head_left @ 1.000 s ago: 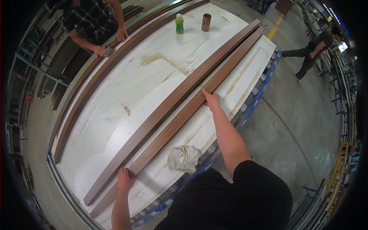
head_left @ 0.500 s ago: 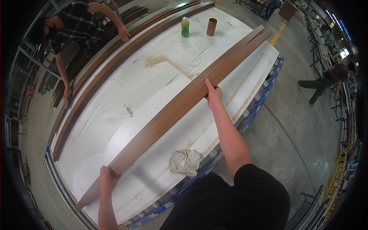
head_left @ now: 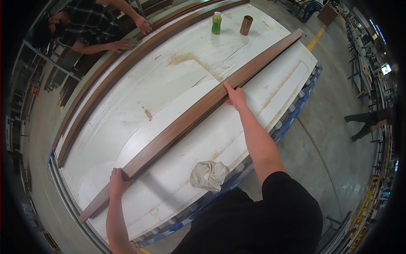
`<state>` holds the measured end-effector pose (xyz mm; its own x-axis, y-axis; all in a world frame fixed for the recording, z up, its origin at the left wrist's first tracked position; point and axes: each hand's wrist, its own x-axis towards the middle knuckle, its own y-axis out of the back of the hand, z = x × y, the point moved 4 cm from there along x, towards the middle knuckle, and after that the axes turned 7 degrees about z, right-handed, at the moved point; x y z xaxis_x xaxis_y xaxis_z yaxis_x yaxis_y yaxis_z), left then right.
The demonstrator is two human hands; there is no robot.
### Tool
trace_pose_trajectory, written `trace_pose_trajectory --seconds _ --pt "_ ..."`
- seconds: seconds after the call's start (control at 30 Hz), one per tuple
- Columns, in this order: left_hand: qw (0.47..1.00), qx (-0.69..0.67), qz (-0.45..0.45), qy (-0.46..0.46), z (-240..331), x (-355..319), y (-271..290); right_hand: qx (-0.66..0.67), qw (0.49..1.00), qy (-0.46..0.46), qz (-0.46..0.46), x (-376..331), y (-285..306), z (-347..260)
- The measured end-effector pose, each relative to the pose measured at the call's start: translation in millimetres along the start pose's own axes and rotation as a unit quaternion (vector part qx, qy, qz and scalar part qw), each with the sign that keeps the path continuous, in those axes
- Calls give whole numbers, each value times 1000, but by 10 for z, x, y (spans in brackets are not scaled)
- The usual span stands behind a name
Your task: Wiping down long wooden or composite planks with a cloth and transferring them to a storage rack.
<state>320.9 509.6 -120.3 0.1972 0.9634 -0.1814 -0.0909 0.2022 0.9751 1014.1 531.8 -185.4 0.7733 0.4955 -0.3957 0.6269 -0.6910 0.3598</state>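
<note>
Wooden strip held both hands; fingertips hidden.

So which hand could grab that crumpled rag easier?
Probably the left hand: it holds the long plank low down, nearer the rag. The right hand is farther up.

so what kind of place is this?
Probably a woodworking or furniture factory floor: a long brown wooden strip held in both hands over a big white worktable, more long strips at its far edge, and a concrete floor with racking.
</note>
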Motion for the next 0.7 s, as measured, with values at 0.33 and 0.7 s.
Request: trace_pose_trajectory --seconds 0.33,0.7 --pt "999 -8 -1 -45 369 81 -141 -146 989 22 -1 22 -107 80" --pt "994 103 34 4 1068 208 -370 -61 997 56 -8 149 208 713"
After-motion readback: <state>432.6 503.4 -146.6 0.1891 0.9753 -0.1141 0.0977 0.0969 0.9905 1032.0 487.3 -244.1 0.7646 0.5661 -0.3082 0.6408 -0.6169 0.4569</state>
